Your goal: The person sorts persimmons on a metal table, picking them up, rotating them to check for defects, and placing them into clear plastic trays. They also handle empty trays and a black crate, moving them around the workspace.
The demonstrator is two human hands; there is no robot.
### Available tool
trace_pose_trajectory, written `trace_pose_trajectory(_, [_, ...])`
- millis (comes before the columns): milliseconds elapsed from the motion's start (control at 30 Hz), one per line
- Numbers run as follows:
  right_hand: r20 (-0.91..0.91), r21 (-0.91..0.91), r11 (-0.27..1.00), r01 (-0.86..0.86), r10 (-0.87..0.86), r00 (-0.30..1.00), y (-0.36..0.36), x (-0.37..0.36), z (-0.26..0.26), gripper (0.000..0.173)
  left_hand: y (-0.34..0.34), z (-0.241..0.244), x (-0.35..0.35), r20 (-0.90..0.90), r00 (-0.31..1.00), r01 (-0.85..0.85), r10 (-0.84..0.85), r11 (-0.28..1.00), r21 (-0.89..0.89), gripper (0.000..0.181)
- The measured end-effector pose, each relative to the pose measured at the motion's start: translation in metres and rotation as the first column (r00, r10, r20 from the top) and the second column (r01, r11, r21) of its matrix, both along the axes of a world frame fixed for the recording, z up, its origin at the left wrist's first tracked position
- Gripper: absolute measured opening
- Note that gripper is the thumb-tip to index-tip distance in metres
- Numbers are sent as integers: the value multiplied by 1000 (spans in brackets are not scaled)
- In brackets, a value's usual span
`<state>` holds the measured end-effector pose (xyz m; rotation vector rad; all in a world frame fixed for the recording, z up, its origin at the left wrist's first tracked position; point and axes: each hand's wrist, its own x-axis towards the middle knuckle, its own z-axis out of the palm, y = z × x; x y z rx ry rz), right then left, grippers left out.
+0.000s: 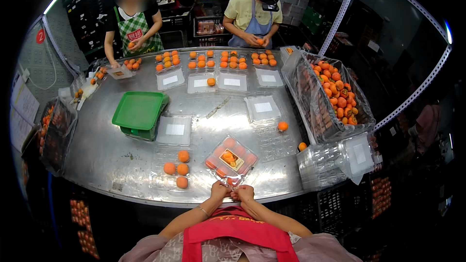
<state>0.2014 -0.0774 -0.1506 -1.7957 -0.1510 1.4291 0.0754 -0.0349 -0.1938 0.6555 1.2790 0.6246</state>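
In front of me a closed clear plastic clamshell [216, 151] full of persimmons lies turned cornerwise on the metal table, a printed label on its lid. My left hand [220, 190] and my right hand [244, 193] meet at its near corner, fingers pinching the plastic edge. To the left, an open clamshell [158, 180] holds several persimmons [182, 169] in its tray, and its lid [174, 130] is folded back. On the right, another open clamshell [273, 149] has a single persimmon [283, 126] in it.
A green plastic tray [140, 109] sits atop a scale-like box. At right stand a lined crate [309, 98] of persimmons and stacked clamshells [320, 165]. Two co-workers [134, 29] [251, 18] handle fruit across the table [98, 145], behind a row of filled open clamshells [167, 76].
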Motion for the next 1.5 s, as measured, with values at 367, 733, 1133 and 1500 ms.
trace_pose_trajectory(367, [-301, 271, 962, -42, 126, 945, 18, -1, 77, 10, 15, -58, -5, -52, 996, 81, -75, 990, 116, 15])
trace_pose_trajectory(733, [-381, 114, 987, 109, -58, 923, 19, -2, 41, 35, 69, 6, -41, -33, 965, -227, 258, 897, 380, 49])
trace_pose_trajectory(1133, [-380, 226, 879, 420, -317, 869, 27, 1, 43, 21, 59, 1, -46, 18, 976, -217, 219, 944, 247, 21])
trace_pose_trajectory(1500, [-386, 251, 923, 290, -180, 905, 36, 1, 46, 18, 80, 0, -45, -38, 965, -246, 260, 945, 213, 37])
